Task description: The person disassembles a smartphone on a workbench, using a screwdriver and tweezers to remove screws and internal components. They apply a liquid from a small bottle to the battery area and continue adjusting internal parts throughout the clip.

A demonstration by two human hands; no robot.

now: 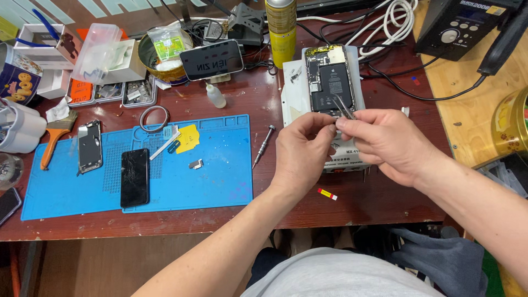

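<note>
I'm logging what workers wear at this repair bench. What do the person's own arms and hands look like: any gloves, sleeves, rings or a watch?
Both arms are bare along all that shows, with no sleeves in view. The left hand and right hand wear no gloves, and no ring, watch or wristband shows. The fingernails are short.

Opened phone (pixel 330 80) on a heating pad (pixel 295 93), right of mat (pixel 220 165); screwdriver (pixel 263 145) between; can (pixel 281 30) behind.

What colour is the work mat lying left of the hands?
Blue; the work mat shows plainly in the head view.
</note>
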